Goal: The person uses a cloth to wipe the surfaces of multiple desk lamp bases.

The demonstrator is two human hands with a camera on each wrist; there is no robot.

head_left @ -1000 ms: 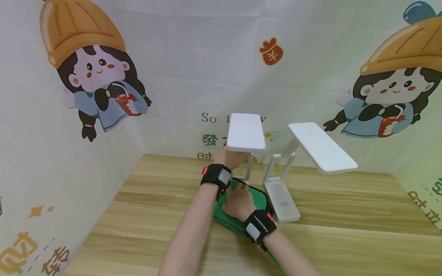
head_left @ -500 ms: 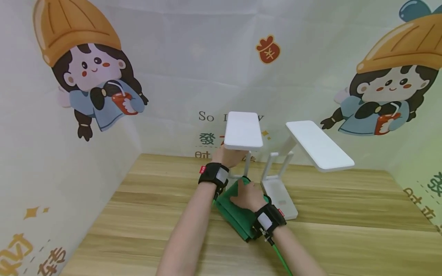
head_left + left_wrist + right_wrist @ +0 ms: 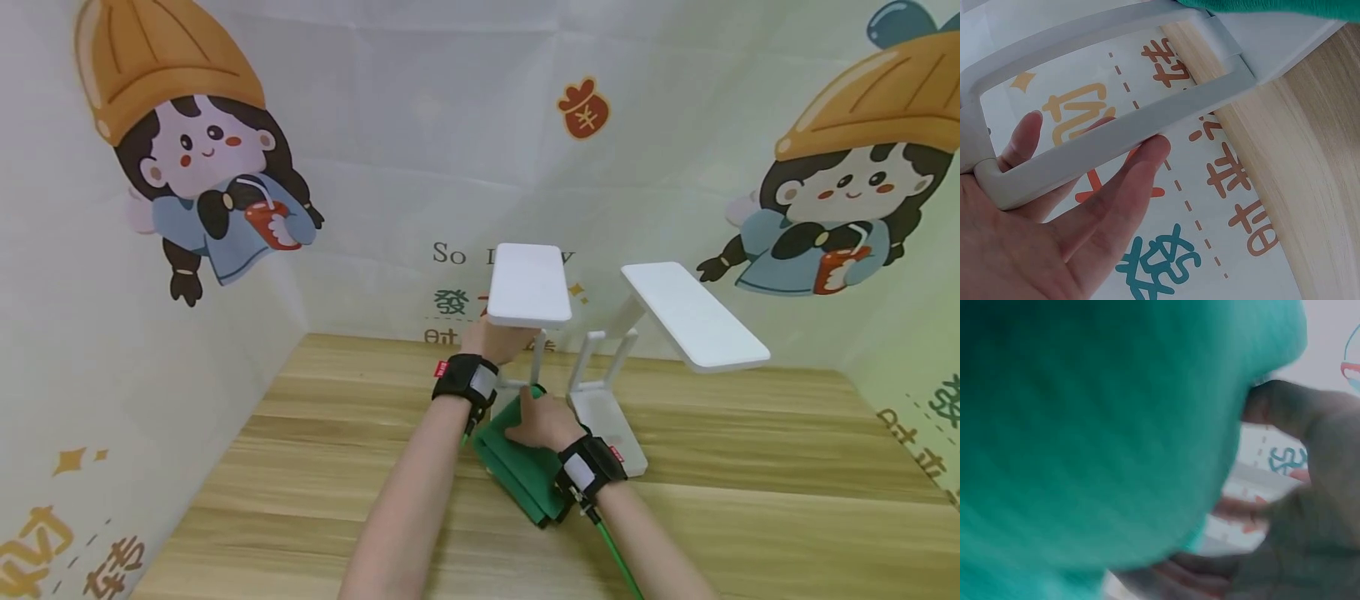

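Note:
The left white folding stand (image 3: 529, 285) has a flat tilted plate on a pair of slim bars. My left hand (image 3: 495, 340) holds it under the plate, partly hidden in the head view. In the left wrist view, the thumb and fingers reach around the stand's pale bar frame (image 3: 1104, 134). Below, my right hand (image 3: 550, 423) grips a folded green cloth (image 3: 517, 462) with dark edging, thumb on top. The cloth overlaps the left stand's base in the head view. Close up in the right wrist view, the green fabric (image 3: 1097, 437) is blurred and covers most of the frame.
A second white folding stand (image 3: 693, 315) stands just right of the right hand, its base (image 3: 609, 429) on the wooden table (image 3: 750, 517). Printed backdrop walls (image 3: 420, 150) enclose the table behind and at both sides. A green cord (image 3: 618, 554) trails from the right wrist strap.
The green cloth, spread flatter a second ago, is now folded and bunched under the right hand, which has shifted slightly right. The left hand stays on the stand.

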